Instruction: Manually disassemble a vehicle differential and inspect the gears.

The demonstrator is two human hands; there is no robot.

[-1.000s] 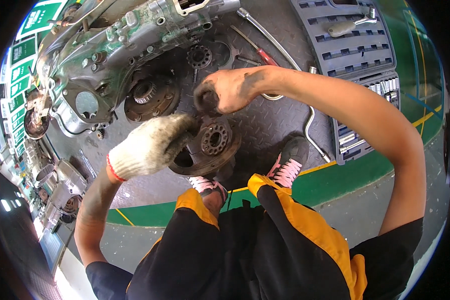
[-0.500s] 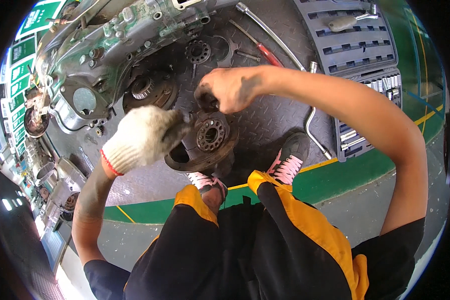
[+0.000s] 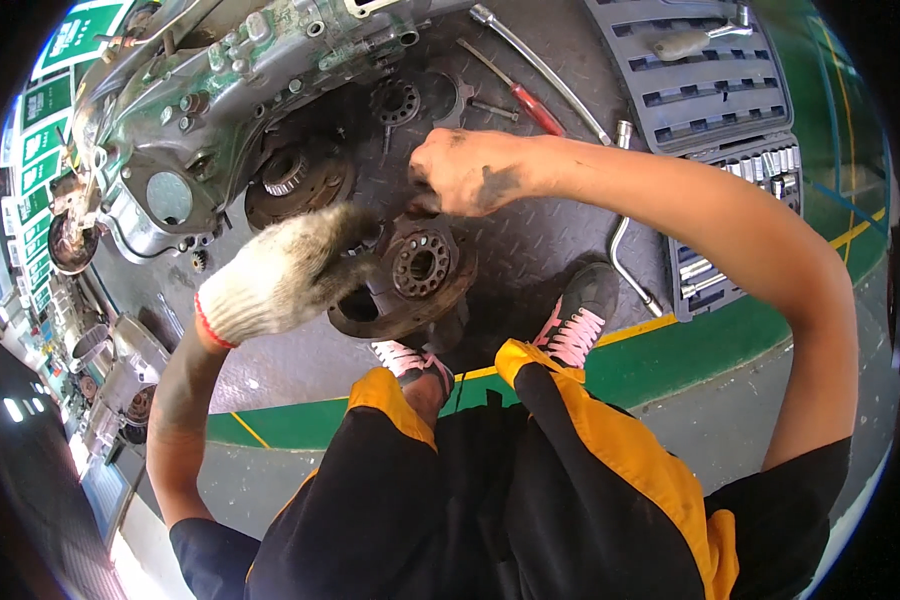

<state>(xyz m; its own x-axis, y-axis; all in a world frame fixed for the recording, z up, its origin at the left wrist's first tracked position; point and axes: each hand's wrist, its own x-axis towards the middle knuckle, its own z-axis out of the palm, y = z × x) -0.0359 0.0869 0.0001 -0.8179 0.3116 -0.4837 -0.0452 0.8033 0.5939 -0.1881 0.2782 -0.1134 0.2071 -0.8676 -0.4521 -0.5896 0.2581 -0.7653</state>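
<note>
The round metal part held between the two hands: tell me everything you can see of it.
The round metal part is a dark, greasy, rust-brown disc-shaped assembly. A raised hub with a ring of small holes around a central bore faces up, above a wider flange. It is held tilted over the tread-plate floor, above the shoes. The gloved left hand grips its left edge; the bare, grease-smeared right hand touches its upper rim.

A large grey metal engine casing [image 3: 220,90] fills the upper left of the frame, lying on dark tread-plate flooring [image 3: 530,250]. Just below it sits a round rusty disc assembly [image 3: 295,178], and a small toothed gear [image 3: 395,100] lies near the top centre. A red-handled screwdriver [image 3: 530,100] and a long chrome bar [image 3: 540,65] lie right of that. An open grey socket case [image 3: 715,90] occupies the upper right.
</note>
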